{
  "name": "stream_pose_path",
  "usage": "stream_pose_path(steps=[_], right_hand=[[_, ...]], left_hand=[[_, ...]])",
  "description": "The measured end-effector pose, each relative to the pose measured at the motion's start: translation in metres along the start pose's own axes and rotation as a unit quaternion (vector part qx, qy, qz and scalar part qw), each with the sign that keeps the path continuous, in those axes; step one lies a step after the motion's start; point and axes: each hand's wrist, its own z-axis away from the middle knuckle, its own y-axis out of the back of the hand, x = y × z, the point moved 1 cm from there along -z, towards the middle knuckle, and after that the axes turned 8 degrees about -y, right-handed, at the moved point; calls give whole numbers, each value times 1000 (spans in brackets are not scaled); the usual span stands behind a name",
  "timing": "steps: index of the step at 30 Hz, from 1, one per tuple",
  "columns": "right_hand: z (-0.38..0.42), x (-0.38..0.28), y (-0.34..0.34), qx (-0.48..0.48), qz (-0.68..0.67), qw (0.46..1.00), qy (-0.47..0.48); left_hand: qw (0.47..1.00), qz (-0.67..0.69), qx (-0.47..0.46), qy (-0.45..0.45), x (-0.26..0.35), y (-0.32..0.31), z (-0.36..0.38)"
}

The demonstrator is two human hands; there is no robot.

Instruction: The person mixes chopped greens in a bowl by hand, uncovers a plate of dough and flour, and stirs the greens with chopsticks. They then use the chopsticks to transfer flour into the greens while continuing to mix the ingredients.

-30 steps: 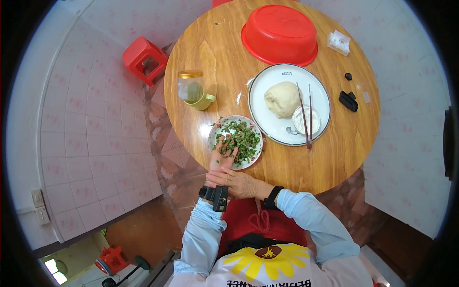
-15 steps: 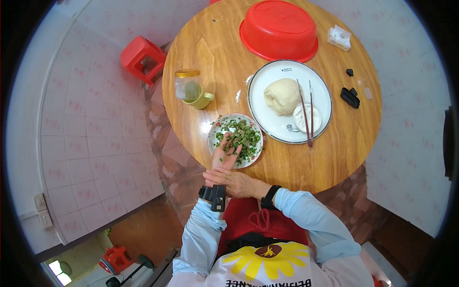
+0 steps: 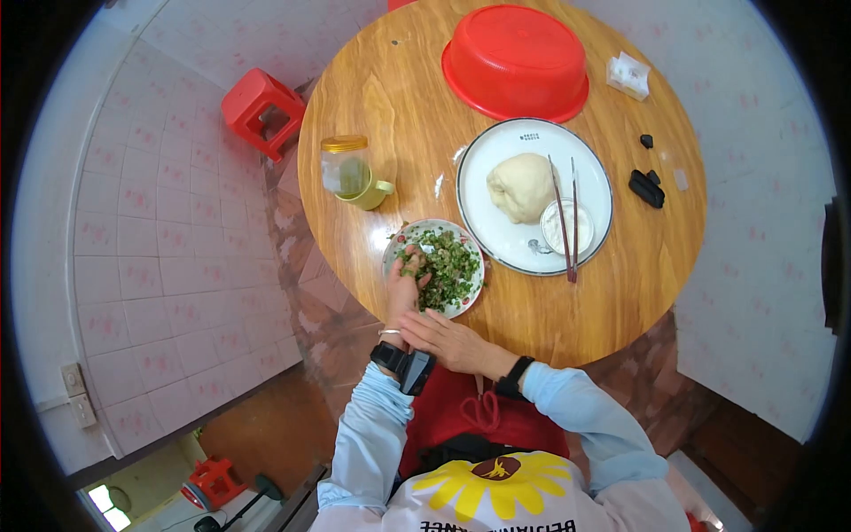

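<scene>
My left hand (image 3: 403,289) is in the plate of chopped green filling (image 3: 450,266) near the table edge. Its thumb and fingers are apart and a little curled, with bits of filling on the fingertips. Across my left wrist, just above a light bracelet (image 3: 389,332), lie the stretched fingers of my right hand (image 3: 450,343), holding nothing. The patterned white plate (image 3: 390,251) sits beside a large enamel tray (image 3: 496,241). On that tray rest a lump of dough (image 3: 521,188) and a bowl of white flour (image 3: 567,229), with dark chopsticks (image 3: 574,199) laid across it.
An upturned red basin (image 3: 519,62) stands at the back of the round wooden table (image 3: 399,89). A gold-lidded jar (image 3: 344,164) and a yellow mug (image 3: 365,191) are at left. Right are a tissue box (image 3: 628,78) and black objects (image 3: 647,188). A red stool (image 3: 261,111) stands beyond.
My left hand has turned, its fingers more curled at the filling's left side. My right hand has slid a little right off the wrist, exposing the bracelet. The view has shifted slightly.
</scene>
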Motion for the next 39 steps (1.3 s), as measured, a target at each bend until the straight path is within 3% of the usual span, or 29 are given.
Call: stream_pose_path(steps=[1, 2, 3, 4, 5, 6, 8, 9, 12, 14, 16, 18, 20, 24, 26, 28, 30, 32, 33, 35, 39], right_hand=[[9, 1, 3, 3, 0, 1000, -31], [19, 3, 8, 3, 3, 1000, -31], [27, 5, 15, 14, 5, 997, -74], [36, 7, 21, 25, 6, 993, -115], [45, 11, 25, 45, -1, 988, -146], [51, 9, 35, 45, 0, 988, -146], [60, 4, 58, 36, 9, 966, -256], [65, 2, 63, 36, 12, 966, -256], [82, 0, 70, 58, 2, 943, -327], [91, 0, 72, 78, 10, 933, -350], [98, 4, 75, 100, 14, 929, -355], [103, 7, 82, 124, 19, 925, -359], [109, 6, 87, 132, 23, 912, -388], [119, 7, 87, 138, 28, 911, -388], [119, 5, 89, 126, 32, 900, -416], [118, 4, 90, 128, 35, 901, -413], [117, 3, 90, 131, 36, 901, -411], [117, 4, 89, 139, 28, 903, -406], [116, 4, 90, 139, 28, 904, -404], [116, 4, 93, 146, 40, 905, -398], [127, 10, 84, 175, -9, 888, -426]], left_hand=[[989, -131, -36, -50, 4, 2, 0], [990, -129, -38, -50, 4, 5, -2], [914, -321, -88, -233, 5, 9, -4], [766, -488, -130, -399, 14, 3, 2], [700, -569, -130, -411, 18, 1, 13], [700, -568, -130, -412, 22, -5, 23], [649, -680, -169, -295, 20, -14, 33], [623, -702, -191, -289, 17, -17, 34], [671, -649, -193, -302, -5, -14, 17], [671, -645, -161, -329, -16, -12, 6], [712, -640, -195, -214, -16, -9, -8], [705, -638, -201, -236, -4, -8, -9], [703, -666, -156, -196, 18, -13, 3], [664, -663, -196, -285, 43, -44, 19], [663, -664, -199, -282, 25, -55, 12], [605, -710, -194, -304, 10, -63, 6], [632, -685, -185, -313, 1, -62, 2], [663, -668, -246, -232, -5, -60, -2], [663, -668, -244, -233, -2, -58, -1], [614, -667, -291, -305, 3, -48, 7], [642, -647, -227, -342, 25, -7, 23]])
